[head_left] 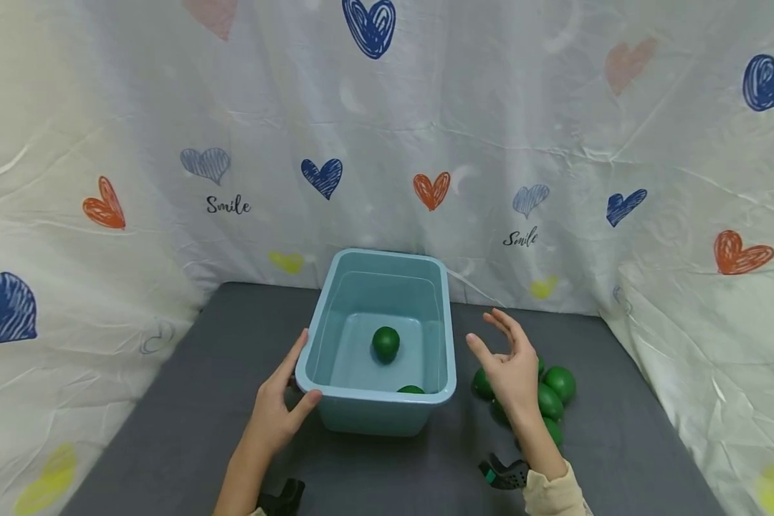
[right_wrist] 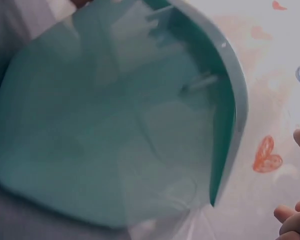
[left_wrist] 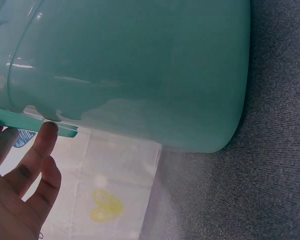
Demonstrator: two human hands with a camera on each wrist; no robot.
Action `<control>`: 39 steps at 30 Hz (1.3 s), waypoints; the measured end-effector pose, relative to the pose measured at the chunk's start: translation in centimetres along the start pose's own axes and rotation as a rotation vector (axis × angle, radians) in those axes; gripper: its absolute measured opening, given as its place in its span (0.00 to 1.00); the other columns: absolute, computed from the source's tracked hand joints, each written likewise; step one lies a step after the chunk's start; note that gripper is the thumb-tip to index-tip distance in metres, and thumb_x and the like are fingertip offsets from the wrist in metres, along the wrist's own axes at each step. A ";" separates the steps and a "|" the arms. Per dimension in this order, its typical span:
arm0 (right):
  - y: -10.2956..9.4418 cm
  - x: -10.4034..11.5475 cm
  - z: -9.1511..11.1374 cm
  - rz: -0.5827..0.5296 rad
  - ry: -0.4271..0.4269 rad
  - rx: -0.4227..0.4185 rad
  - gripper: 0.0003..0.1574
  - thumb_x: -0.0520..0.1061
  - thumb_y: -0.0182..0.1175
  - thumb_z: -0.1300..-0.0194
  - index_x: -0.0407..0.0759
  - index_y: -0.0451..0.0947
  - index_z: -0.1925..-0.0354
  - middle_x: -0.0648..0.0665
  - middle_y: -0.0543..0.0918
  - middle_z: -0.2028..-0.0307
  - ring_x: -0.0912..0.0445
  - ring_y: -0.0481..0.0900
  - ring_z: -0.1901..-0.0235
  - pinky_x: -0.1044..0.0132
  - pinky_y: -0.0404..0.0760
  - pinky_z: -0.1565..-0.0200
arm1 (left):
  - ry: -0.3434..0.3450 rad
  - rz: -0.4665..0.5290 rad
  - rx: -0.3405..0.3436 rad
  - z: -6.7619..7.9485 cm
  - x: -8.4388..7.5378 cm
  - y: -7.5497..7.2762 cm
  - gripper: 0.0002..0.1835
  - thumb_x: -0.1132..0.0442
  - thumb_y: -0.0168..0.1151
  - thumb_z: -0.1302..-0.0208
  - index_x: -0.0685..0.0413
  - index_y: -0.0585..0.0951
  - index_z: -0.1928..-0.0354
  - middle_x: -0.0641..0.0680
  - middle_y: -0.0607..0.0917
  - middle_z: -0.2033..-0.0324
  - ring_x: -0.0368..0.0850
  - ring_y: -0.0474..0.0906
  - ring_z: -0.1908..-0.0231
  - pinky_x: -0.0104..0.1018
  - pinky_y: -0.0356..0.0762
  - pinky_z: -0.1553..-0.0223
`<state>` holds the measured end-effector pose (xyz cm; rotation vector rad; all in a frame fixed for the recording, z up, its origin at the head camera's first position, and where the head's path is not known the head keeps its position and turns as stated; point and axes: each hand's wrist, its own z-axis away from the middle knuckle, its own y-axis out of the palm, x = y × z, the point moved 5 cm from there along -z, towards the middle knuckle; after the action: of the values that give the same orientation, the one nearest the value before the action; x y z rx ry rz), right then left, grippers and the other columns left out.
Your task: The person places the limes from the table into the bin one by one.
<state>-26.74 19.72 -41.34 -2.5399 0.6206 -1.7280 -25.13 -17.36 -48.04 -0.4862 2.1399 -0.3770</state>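
Note:
A light blue plastic basin stands on the dark table, with one round green lime-like fruit on its floor and another partly hidden behind the near rim. My left hand rests at the basin's near left corner, thumb on the front rim and fingers spread along the left side. In the left wrist view, fingertips touch the rim's edge. To the basin's right, my right hand is raised, thumb and fingers apart with nothing between them. Several more green fruits lie behind and beside it, partly covered by hand and forearm.
A white curtain printed with hearts hangs behind the table and along both sides. The grey tabletop extends to the left of the basin. Dark camera straps sit at the wrists.

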 end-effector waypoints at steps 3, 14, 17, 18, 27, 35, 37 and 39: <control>-1.0 -0.3 0.8 0.089 -0.039 -0.034 0.41 0.47 0.75 0.33 0.49 0.73 0.26 0.43 0.82 0.34 0.64 0.55 0.94 0.70 0.62 0.86 | -0.008 -0.010 0.007 0.0 0.0 -0.1 0.44 0.49 0.67 0.27 0.40 0.58 0.15 0.54 0.68 0.21 0.37 0.74 0.49 0.42 0.77 0.58; -5.0 -2.2 4.1 0.199 0.047 -0.110 0.43 0.49 0.74 0.32 0.49 0.70 0.23 0.45 0.81 0.32 0.65 0.54 0.94 0.67 0.61 0.87 | -0.002 -0.016 0.016 0.1 0.0 0.4 0.45 0.52 0.69 0.29 0.39 0.58 0.15 0.56 0.71 0.23 0.38 0.74 0.51 0.43 0.78 0.58; -6.2 -3.3 5.1 0.242 0.151 -0.143 0.45 0.55 0.74 0.32 0.49 0.70 0.23 0.46 0.80 0.32 0.63 0.57 0.94 0.67 0.64 0.86 | 0.015 -0.014 0.022 0.1 -0.1 0.6 0.45 0.50 0.68 0.28 0.41 0.58 0.15 0.58 0.71 0.23 0.39 0.74 0.53 0.44 0.78 0.58; -6.5 -3.7 5.4 0.256 0.188 -0.151 0.46 0.57 0.74 0.32 0.49 0.69 0.23 0.46 0.80 0.32 0.62 0.58 0.93 0.67 0.65 0.85 | 0.019 -0.012 0.023 0.1 -0.1 0.6 0.45 0.49 0.68 0.28 0.42 0.58 0.15 0.58 0.71 0.23 0.39 0.74 0.52 0.44 0.78 0.58; -8.4 -6.5 7.2 0.383 0.321 -0.179 0.54 0.61 0.74 0.34 0.41 0.66 0.21 0.36 0.76 0.28 0.57 0.70 0.88 0.66 0.72 0.79 | 0.039 -0.009 -0.013 0.0 0.1 0.2 0.44 0.45 0.66 0.26 0.43 0.59 0.15 0.56 0.70 0.22 0.37 0.75 0.49 0.40 0.77 0.57; -9.9 -8.5 8.8 0.531 0.344 -0.222 0.58 0.61 0.75 0.36 0.34 0.64 0.21 0.30 0.76 0.30 0.54 0.74 0.86 0.63 0.73 0.77 | 0.031 -0.005 -0.003 0.1 -0.1 0.0 0.44 0.46 0.65 0.26 0.43 0.58 0.15 0.57 0.69 0.22 0.37 0.74 0.46 0.33 0.75 0.55; -9.8 -8.9 9.3 0.539 0.369 -0.207 0.60 0.63 0.75 0.36 0.32 0.62 0.21 0.28 0.75 0.30 0.47 0.79 0.81 0.56 0.79 0.71 | 0.030 0.001 -0.004 0.1 -0.2 0.0 0.43 0.46 0.65 0.26 0.43 0.58 0.15 0.56 0.68 0.21 0.37 0.74 0.46 0.32 0.74 0.55; -9.7 -9.3 9.8 0.537 0.393 -0.197 0.62 0.64 0.75 0.36 0.30 0.62 0.21 0.27 0.74 0.30 0.37 0.84 0.68 0.45 0.83 0.60 | 0.031 0.008 -0.007 0.1 -0.2 0.0 0.43 0.45 0.65 0.25 0.42 0.58 0.15 0.55 0.68 0.21 0.37 0.74 0.46 0.31 0.74 0.55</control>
<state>-17.86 29.63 -51.32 -1.8603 1.3954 -2.0152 -24.98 -17.28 -47.94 -0.4788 2.1733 -0.3753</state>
